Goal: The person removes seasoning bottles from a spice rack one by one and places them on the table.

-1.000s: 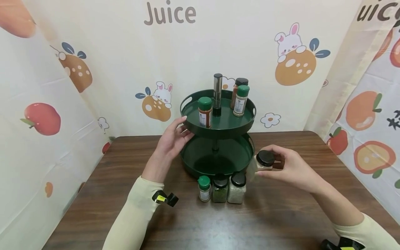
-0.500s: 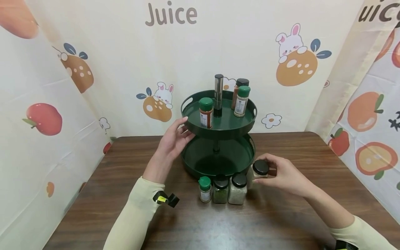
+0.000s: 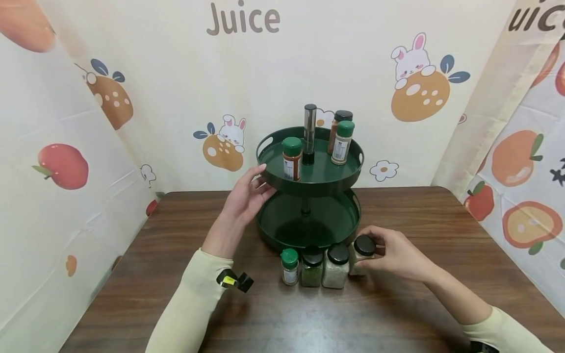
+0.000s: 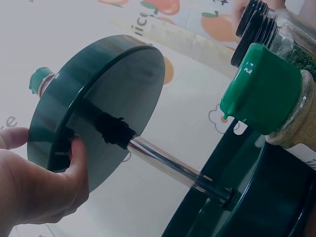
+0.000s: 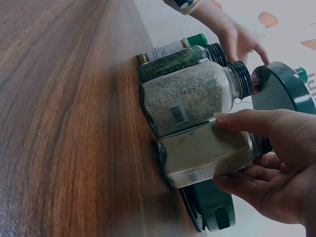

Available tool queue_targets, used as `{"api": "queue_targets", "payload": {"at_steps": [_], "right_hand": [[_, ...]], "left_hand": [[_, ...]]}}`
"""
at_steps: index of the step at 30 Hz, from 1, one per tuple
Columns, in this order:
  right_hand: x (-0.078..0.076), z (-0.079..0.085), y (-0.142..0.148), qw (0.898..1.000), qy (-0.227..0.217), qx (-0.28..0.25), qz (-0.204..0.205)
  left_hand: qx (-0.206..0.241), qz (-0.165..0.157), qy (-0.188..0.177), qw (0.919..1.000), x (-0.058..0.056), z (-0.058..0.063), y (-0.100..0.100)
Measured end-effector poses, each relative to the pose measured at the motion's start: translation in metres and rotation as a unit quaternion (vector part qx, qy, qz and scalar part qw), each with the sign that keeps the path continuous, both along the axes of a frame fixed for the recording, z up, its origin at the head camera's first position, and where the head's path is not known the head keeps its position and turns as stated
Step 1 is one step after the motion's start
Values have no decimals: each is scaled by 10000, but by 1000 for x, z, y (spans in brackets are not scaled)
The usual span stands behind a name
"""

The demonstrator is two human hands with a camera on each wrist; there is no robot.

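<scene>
The backdrop (image 3: 167, 63) read "Juice"; a barcode label (image 5: 177, 113) was too small to read. My right hand (image 3: 393, 251) gripped the row's rightmost jar (image 5: 203, 154) between thumb and fingers; my left hand (image 3: 245, 198) pinched a green stand (image 3: 311, 187) by its upper rim.

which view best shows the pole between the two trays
The left wrist view: the pole runs unobstructed from upper tray to lower tray. The head view shows only a short dark stretch; the right wrist view, none.
</scene>
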State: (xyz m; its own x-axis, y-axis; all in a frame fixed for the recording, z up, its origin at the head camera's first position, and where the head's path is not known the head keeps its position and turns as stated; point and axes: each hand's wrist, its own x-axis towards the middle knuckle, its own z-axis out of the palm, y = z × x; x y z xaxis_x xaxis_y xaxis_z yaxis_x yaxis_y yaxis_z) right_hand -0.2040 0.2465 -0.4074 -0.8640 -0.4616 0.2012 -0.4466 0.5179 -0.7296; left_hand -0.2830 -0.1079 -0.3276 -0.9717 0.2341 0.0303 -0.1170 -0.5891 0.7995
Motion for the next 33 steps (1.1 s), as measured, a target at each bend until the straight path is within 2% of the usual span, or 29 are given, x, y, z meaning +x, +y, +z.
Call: {"api": "queue_targets", "payload": {"at_steps": [18, 33], "right_hand": [[2, -2, -3, 9990, 288, 346, 49], [8, 19, 3, 9989, 407, 190, 105]], "left_hand": [[19, 29, -57, 10000, 1, 0, 0], [-1, 5, -94, 10000, 3, 1, 0]]}}
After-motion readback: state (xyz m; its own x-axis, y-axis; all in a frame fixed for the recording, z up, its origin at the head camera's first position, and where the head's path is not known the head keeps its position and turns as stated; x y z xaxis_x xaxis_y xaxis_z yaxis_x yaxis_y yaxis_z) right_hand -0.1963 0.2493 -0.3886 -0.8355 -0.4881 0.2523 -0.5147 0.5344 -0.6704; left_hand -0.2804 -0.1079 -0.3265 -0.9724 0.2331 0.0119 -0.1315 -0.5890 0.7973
